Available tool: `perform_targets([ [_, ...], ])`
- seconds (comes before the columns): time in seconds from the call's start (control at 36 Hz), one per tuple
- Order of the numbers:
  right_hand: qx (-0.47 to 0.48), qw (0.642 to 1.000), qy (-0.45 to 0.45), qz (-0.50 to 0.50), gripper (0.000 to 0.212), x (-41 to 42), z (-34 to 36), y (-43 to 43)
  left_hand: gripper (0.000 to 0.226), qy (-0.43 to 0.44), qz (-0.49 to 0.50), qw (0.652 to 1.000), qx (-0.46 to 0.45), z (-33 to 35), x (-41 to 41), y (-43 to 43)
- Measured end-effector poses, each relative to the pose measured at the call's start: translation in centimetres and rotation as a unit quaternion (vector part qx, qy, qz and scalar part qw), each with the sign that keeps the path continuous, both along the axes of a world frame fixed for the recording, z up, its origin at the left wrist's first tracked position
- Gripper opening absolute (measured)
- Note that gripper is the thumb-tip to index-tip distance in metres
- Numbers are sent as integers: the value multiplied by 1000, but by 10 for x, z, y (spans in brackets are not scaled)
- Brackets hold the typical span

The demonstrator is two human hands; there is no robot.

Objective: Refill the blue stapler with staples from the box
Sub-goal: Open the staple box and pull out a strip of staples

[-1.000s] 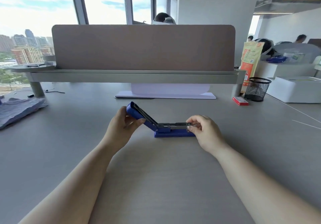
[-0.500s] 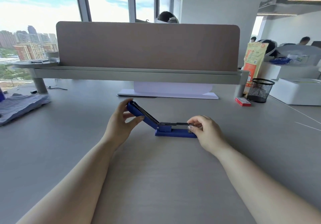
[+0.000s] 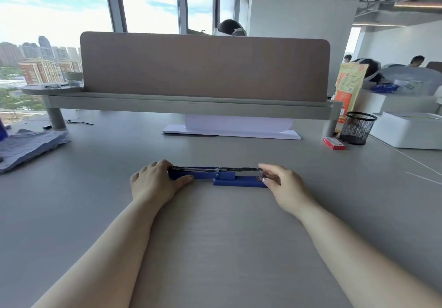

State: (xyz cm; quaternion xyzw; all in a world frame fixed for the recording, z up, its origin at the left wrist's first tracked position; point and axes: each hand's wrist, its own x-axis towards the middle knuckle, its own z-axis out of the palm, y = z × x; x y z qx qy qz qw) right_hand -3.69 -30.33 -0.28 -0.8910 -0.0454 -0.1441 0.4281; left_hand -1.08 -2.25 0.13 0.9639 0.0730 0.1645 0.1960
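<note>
The blue stapler lies on the grey desk, swung fully open so its lid stretches flat to the left and the metal staple channel faces up. My left hand grips the end of the lid. My right hand holds the front end of the base and channel with its fingertips. The red staple box sits far to the right, beside a mesh cup, out of reach of both hands.
A black mesh pen cup and a white box stand at the right. A brown divider panel on a grey rail crosses the back, with a white stand under it. A grey cloth lies at the left.
My left hand has pushed the stapler's lid down from a raised angle until it lies flat on the desk. My right hand has stayed at the front end.
</note>
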Motion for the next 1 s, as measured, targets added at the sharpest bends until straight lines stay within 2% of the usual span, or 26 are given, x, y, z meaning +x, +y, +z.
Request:
perform_targets([
  [0.08,6,1000,1,2,38,0,-1,-1,65,10,-2,1000,-6,0,0,1],
  [0.19,36,999,-1,-19,51,-4,3,-3,81,10,-19,999,-40,2,-7,-2],
  [0.28,71,996,10,-49,56,-11,7,-8,76,-50,-53,995,-71,8,-17,-11],
  [0.36,99,993,12,-69,53,-18,14,-20,69,-103,-102,988,-61,18,-26,-28],
  [0.56,58,989,9,-136,48,-52,21,-78,61,-122,-261,957,-23,33,-60,-106],
  [0.67,49,981,16,-184,46,-71,16,-115,59,-75,-352,933,-18,23,-70,-162],
  [0.81,52,976,36,-208,45,-77,9,-148,58,28,-404,914,-7,13,-58,-229],
  [0.89,43,973,44,-221,45,-67,6,-164,61,48,-413,908,56,8,-37,-261],
  [1.0,-12,968,58,-244,48,-41,2,-187,67,75,-378,917,106,3,-15,-284],
])
